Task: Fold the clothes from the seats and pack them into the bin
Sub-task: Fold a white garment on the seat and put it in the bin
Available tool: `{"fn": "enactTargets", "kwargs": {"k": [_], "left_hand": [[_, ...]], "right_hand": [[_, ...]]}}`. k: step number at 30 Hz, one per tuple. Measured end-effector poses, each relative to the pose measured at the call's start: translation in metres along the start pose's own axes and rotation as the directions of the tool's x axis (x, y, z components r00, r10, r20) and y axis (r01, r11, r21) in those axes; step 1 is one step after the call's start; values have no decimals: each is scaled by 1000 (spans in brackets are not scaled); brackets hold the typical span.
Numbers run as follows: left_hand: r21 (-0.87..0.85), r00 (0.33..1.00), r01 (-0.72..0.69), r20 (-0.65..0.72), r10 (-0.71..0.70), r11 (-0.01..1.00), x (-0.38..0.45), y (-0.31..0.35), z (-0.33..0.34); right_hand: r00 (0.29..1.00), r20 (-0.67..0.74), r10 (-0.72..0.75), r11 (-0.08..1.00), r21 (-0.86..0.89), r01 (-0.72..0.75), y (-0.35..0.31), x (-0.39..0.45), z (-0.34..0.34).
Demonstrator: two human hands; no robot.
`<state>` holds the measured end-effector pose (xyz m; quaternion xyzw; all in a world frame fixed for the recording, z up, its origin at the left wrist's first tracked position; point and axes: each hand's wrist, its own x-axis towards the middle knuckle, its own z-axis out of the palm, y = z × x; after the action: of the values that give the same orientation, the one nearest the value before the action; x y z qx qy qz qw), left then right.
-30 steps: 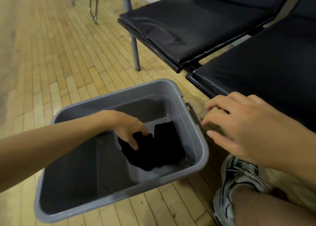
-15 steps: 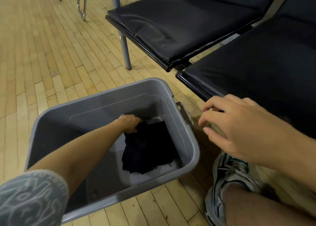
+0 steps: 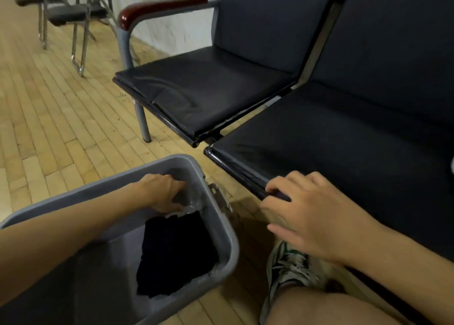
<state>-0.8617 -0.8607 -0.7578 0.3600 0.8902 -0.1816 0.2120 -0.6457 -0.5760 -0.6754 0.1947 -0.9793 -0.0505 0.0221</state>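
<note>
A person crouches on a wooden floor (image 3: 49, 128) beside a row of black seats, one knee (image 3: 331, 307) and a green-and-white sneaker (image 3: 290, 265) at the bottom of the view, packing laundry into a grey plastic bin (image 3: 221, 226). The right hand (image 3: 312, 216) rests on the front edge of the nearest seat (image 3: 344, 140), fingers loosely bent over the rim and holding nothing, apparently as a brace. The left hand (image 3: 164, 194) reaches down inside the bin at its far corner, fingers curled round what looks like a crumpled piece of clear plastic (image 3: 189, 201), though whether it is a liner or loose wrapping cannot be told. Just below that hand a dark folded garment (image 3: 177, 253) lies flat on the bottom of the bin, pushed toward the right wall, a rough rectangle with soft, uneven edges and no visible pattern. The step in hand appears to be settling this piece in place; it looks packed already. The next move would call for letting go of the plastic, lifting the arm clear and turning to the seats for more clothes, yet both the nearest seat and the next seat (image 3: 208, 91) show bare cushions, so anything left must lie outside the view. Further back, a wooden armrest (image 3: 159, 7) and metal-legged chairs (image 3: 68, 12) stand along a pale wall (image 3: 172, 29).
</note>
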Motion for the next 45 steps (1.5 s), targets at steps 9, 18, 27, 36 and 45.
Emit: {"fn": "enactTargets", "kwargs": {"k": [9,18,27,36,45], "left_hand": [[130,879,-230,-397,263,964,-83,102,-206],[222,636,-497,-565,526,839,-39,299,-308],[192,467,-692,-616,635,696,16,425,-256],[19,514,-711,-669,538,703,23,412,-249],[-20,529,-722,-660,533,691,7,388,-244]], "right_hand": [[952,-124,281,926,-224,-302,81,-132,-105],[601,-141,787,595,-84,-799,151,-317,-107],[300,121,946,314,-125,-941,172,-404,-51],[122,-1,993,120,-166,-979,215,-407,-47],[161,-277,947,300,586,-753,177,-367,-110]]}}
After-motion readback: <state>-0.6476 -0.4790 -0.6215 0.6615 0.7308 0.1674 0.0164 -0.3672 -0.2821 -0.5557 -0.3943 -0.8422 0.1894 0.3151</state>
